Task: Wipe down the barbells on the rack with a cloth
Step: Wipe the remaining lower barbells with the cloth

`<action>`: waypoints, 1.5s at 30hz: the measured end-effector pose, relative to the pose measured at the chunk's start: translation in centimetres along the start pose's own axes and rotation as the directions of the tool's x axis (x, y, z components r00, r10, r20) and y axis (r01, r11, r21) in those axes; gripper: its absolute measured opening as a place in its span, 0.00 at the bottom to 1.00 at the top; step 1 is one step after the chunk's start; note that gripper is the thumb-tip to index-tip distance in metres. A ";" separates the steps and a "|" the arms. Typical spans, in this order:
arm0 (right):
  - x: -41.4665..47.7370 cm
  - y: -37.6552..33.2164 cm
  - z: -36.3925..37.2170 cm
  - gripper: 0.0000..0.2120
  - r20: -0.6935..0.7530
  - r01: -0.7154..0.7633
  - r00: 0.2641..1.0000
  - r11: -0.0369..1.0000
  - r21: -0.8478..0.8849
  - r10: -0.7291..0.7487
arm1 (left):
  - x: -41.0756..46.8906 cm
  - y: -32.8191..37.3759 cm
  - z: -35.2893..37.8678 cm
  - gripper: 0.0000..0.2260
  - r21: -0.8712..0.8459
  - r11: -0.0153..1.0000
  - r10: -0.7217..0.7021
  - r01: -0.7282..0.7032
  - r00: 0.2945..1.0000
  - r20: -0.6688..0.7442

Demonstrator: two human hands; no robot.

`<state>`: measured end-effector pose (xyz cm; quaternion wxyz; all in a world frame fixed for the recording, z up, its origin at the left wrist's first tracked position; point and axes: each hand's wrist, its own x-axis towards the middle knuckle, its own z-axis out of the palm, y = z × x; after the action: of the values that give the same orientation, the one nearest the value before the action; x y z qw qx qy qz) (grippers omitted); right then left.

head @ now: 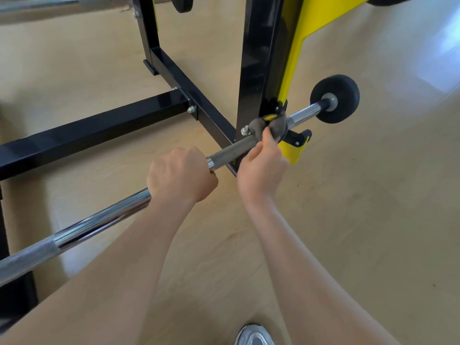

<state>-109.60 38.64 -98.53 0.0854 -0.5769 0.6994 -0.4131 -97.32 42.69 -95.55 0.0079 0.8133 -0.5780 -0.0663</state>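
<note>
Left hand (180, 174) fingers grip barbell (99, 217); right hand (261, 165) fingers pinch cloth (267, 124).

Setting: gym / weights rm, from what I see on head cam. Evidence: black steel rack (258, 58) w/ yellow side panel (296, 53), bolted cross-members at floor level. Chrome barbell (99, 217) w/ knurled sections lies across the rack's low hook, small black end plate (334, 98) on it. 2nd bar (37, 2) top left, another black plate (183, 3) near top edge. Floor (348, 220): smooth tan sheet, glossy, window glare at right. No other furniture I can make out.
</note>
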 end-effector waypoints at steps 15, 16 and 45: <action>1.6 -0.6 -1.8 0.17 0.225 0.096 0.973 0.977 -0.190 -0.052 | -0.6 0.0 4.2 0.12 0.150 0.988 0.002 0.041 0.961 -0.277; 2.5 -0.4 -1.7 0.16 0.191 0.065 0.981 0.978 -0.200 -0.026 | -0.6 0.0 4.3 0.12 0.156 0.987 0.007 0.038 0.961 -0.276; -15.5 -7.4 -1.5 0.18 0.430 0.389 0.681 0.790 0.474 -0.593 | -7.8 -13.1 -0.5 0.10 -0.320 0.935 0.009 -0.154 0.911 -0.413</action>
<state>-100.11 53.00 -98.04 0.2693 -0.8155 0.3748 -0.3491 -87.49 54.32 -95.42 0.2727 0.7698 -0.5771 0.0035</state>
